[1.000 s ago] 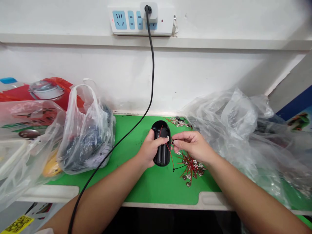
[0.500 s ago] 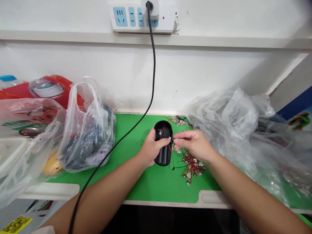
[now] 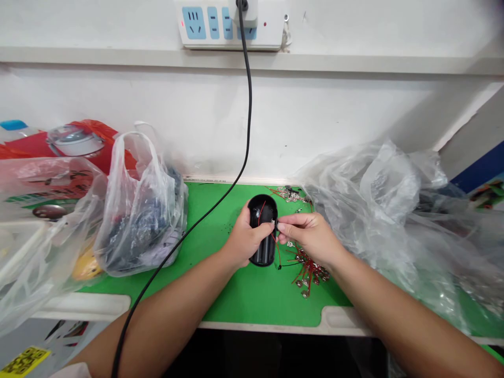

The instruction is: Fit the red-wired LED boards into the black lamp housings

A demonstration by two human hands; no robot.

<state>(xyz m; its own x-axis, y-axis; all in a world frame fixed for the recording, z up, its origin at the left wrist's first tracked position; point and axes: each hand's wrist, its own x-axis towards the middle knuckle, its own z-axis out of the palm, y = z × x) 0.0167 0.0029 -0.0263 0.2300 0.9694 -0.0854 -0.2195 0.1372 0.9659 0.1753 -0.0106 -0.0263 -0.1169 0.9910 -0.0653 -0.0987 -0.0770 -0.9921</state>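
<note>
A black oval plastic housing point(image 3: 263, 257), open on top, is gripped along its left side by my left hand point(image 3: 246, 236). My left thumb reaches inside and presses near a small pale metal piece point(image 3: 272, 222) at the right wall. Thin red wire point(image 3: 262, 209) runs inside the housing and out over its right edge. Thumb and fingers of my right hand point(image 3: 307, 231) are pinched together against the housing's right rim; what they hold, if anything, is hidden. Just below that hand lies a pile of metal contacts with red wires point(image 3: 309, 268).
More small metal parts point(image 3: 291, 194) lie at the back of the green mat point(image 3: 236, 304). Filled plastic bags point(image 3: 137, 210) stand left, crumpled clear plastic point(image 3: 378, 199) right. A black cable point(image 3: 249, 105) hangs from the power strip point(image 3: 197, 26) and crosses my left forearm.
My right fingers have moved slightly left, closer against the housing's right rim. My left hand keeps the same hold on the housing.
</note>
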